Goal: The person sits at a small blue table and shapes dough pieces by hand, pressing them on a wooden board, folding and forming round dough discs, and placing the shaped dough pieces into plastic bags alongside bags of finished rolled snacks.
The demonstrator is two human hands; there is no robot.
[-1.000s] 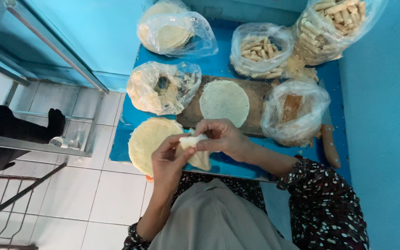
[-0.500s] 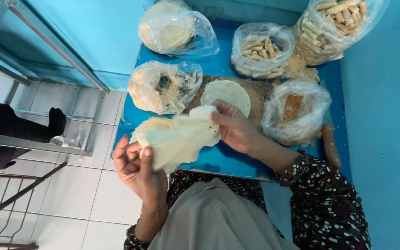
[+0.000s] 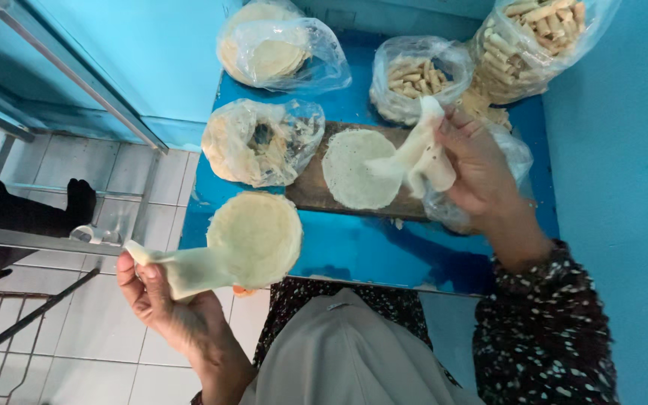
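— Pale, thin dough was in both hands. The left hand [image 3: 163,300] pinched the stretched corner of one wrapper [image 3: 223,251], thumb on top, fingers curled under it. That wrapper hung low, just in front of the blue table [image 3: 384,251], near its edge

— And the right one?

— The right hand [image 3: 474,165] pinched a second wrapper [image 3: 418,154] that hung folded from its fingers, up over the wooden board [image 3: 309,196]

— Was any work done yet?

— Lots, I think. Two bags of rolls [image 3: 414,75] sat at the back, quite full. A flat round sheet [image 3: 355,169] lay ready on the board, with nothing on it

— What was left?

— Two bags of flat sheets [image 3: 260,142] were not used up, so I think many more rolls had to be made. The two wrappers in the hands were not laid flat yet

— What was different from half a second before?

— Back then both hands held one floppy lump close together, low over the table's near edge. By this moment the sheets had come apart into two. The left hand had dropped down and out to the side, and the right hand had gone up toward the bags. More of the sheet on the board could be seen too
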